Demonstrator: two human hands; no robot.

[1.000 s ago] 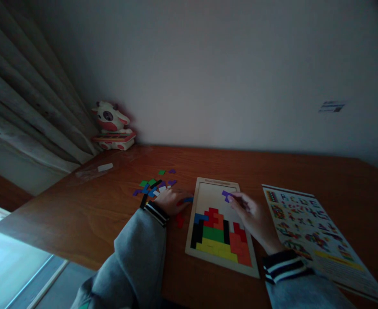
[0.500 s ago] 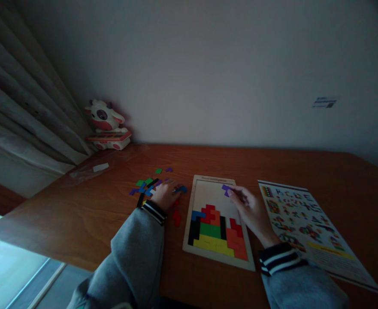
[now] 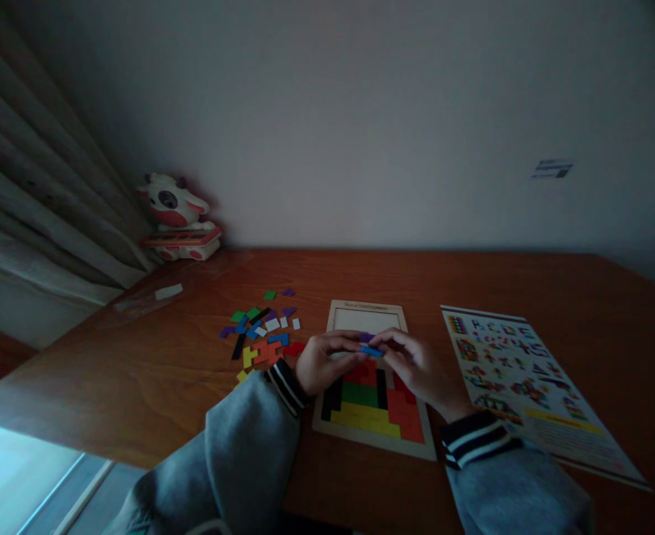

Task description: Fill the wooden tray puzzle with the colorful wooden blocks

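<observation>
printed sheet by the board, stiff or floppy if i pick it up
The printed sheet looks thin, so it may bend when lifted by one corner. It lies flat on the table, so sliding seems likelier than tipping.

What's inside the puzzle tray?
Near end of the puzzle tray: flat pieces in yellow, green, black, red and orange. Far end: bare base. Left hand and right hand cover part of the middle; can't tell what's there.
</observation>
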